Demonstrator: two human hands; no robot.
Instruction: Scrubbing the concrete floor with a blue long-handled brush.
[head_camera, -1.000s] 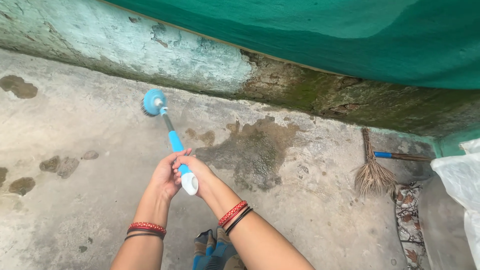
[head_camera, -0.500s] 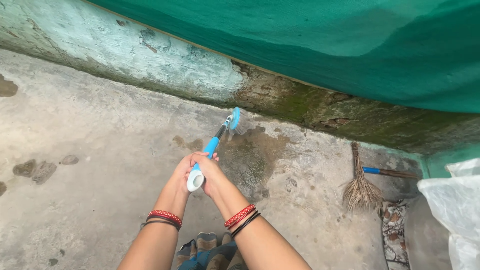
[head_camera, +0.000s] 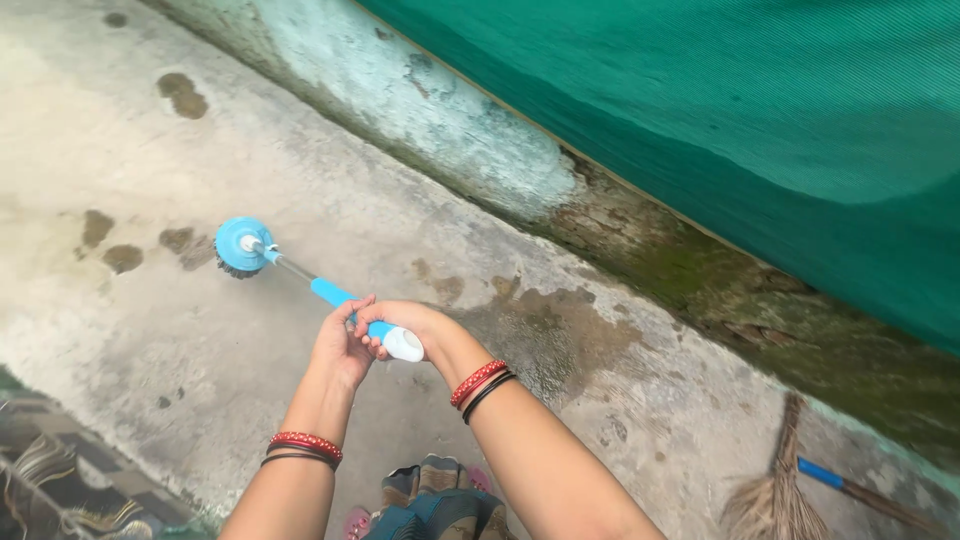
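- Scrubbing the concrete floor (head_camera: 150, 330) looks like the step in hand: both hands grip one long scrub brush (head_camera: 300, 280) with a blue handle.
- The left hand (head_camera: 340, 345) is curled shut around the blue grip, fingers wrapped over the top.
- The right hand (head_camera: 405, 320) is closed on the same grip, just beside the left, near the white end cap (head_camera: 404, 345).
- The round blue brush head (head_camera: 242, 247) sits to the far left of the hands, bristles down and seeming to touch the floor.
- Dark damp spots (head_camera: 125, 255) lie on the floor just left of the brush head, and a bigger damp patch (head_camera: 545, 335) lies to the right of the hands.
- A low stained wall (head_camera: 450, 135) runs along the far side, with green netting (head_camera: 750, 130) above it.
- A straw broom (head_camera: 780, 495) rests near the right corner, well apart from the hands.
- I think the next move needs both hands to keep a tight hold and push down, so the bristles rub the dark spots and the head does not tip.
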